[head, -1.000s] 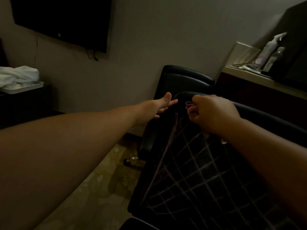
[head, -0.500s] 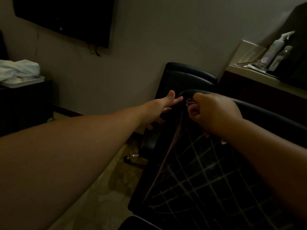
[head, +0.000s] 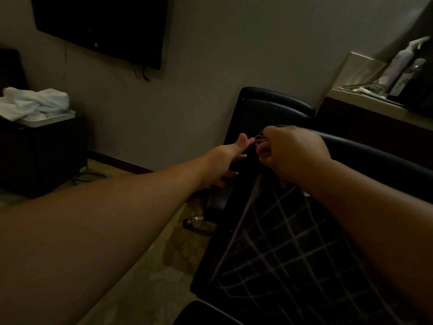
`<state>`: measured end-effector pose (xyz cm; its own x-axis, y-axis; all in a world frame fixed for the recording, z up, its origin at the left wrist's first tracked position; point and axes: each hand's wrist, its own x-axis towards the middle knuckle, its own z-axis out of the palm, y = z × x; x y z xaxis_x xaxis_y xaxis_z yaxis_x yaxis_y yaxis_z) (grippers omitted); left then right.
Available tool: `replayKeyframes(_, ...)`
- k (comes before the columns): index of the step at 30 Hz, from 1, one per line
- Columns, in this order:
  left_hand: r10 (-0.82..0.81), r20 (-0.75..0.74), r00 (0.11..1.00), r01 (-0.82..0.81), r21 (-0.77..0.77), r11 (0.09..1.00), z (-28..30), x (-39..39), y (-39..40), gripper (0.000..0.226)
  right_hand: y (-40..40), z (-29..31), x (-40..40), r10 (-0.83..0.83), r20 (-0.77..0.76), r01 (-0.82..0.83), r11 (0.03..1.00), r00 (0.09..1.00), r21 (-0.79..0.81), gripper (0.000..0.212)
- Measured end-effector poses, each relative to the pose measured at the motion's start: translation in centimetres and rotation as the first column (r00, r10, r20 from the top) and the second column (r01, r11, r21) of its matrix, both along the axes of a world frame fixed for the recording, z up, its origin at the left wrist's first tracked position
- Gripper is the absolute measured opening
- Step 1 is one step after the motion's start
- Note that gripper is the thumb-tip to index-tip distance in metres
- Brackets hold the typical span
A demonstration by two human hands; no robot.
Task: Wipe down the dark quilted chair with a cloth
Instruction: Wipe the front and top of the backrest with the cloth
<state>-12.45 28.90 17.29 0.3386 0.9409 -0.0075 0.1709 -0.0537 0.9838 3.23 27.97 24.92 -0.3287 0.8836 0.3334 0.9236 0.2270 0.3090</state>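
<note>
Dark quilted chair (head: pixel 293 266), pale grid stitching. Right hand (head: pixel 293 156) grips dark cloth (head: pixel 259 137) at its top edge; left hand (head: pixel 228 158) spread alongside, fingers straight.

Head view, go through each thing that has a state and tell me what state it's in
left hand: open, fingers straight, at the chair's edge
right hand: fingers curled, gripping a bunched cloth
cloth: bunched in the grip, mostly hidden
quilted chair: upright, top edge held
wall screen: dark
white towels: piled on a tray
spray bottle: upright on the counter
</note>
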Motion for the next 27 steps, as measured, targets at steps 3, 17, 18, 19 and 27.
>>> replayKeyframes(3,-0.022,-0.016,1.000,0.022,0.038,0.999,0.3,0.5,-1.1,0.060,-1.2,0.5,2.3,-0.052,-0.063,0.051,0.999,0.997,-0.011,0.019)
replayKeyframes(17,0.080,-0.327,0.942,0.052,0.376,0.925,1.5,7.4,-12.5,0.063,-17.1,-3.6,14.1,-0.043,-0.810,0.015,0.999,0.585,-0.042,0.009)
replayKeyframes(18,0.079,-0.332,0.940,0.059,0.387,0.920,1.3,8.2,-13.9,0.064,-18.4,-4.5,14.7,-0.029,-0.866,0.019,1.000,0.499,-0.022,0.008)
replayKeyframes(19,0.072,-0.344,0.936,0.077,0.400,0.913,1.1,9.0,-15.2,0.066,-19.5,-5.4,15.2,-0.012,-0.908,0.036,0.999,0.419,0.004,0.007)
replayKeyframes(27,0.016,-0.475,0.880,0.219,0.436,0.873,1.0,15.0,-23.2,0.068,-26.3,-8.7,19.1,0.023,-1.000,0.117,0.993,-0.013,0.021,0.003)
